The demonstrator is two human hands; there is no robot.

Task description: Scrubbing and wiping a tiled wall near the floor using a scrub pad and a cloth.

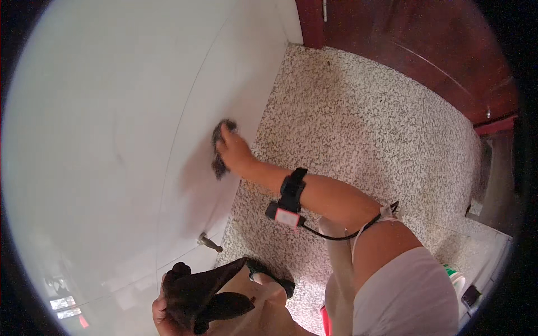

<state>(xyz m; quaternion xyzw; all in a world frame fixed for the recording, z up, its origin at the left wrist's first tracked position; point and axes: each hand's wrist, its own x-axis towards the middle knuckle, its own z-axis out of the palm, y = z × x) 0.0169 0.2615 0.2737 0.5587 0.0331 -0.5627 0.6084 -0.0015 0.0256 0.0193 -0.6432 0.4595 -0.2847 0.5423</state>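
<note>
My right hand reaches out to the white wall panel and presses a dark, crumpled cloth against it. Its fingers are slightly blurred and curl over the cloth, whose middle they hide. Low in the picture, my left hand grips a second dark cloth that hangs in folds. Most of the left fingers are hidden behind it. A black strap with a small device and a cable sits on my right forearm.
A small metal fitting sticks out low from the wall. Speckled floor runs along it to a dark red door. My foot in a dark sandal stands near the wall. A white and green container is at the right.
</note>
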